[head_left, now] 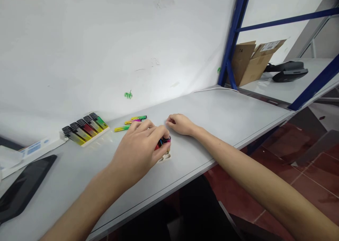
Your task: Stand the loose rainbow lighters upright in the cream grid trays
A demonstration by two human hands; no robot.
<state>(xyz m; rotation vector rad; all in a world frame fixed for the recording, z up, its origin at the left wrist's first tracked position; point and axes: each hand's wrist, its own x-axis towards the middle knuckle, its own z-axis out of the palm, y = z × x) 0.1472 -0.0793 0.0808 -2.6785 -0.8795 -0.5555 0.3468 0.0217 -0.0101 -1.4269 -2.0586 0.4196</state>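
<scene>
My left hand (141,142) is closed, thumb and fingers pinching a black-topped lighter (166,139) over a small white holder with round holes (166,157). The hand hides most of the holder and the lighters there; a red and a blue bit show between the fingers. My right hand (180,124) rests on the table just right of it, fingers curled in, with nothing visible in them. Behind my left hand three shiny lighters (122,128) lie flat, green, yellow and pink. Further left, several black-topped lighters (86,128) stand in a row in another white holder (95,136).
A black phone-like slab (25,186) lies at the left of the grey table (212,110), near a white-and-blue box (37,149). A white wall rises behind. At the right are a blue metal frame (230,40), cardboard boxes (250,64) and a dark device (290,71).
</scene>
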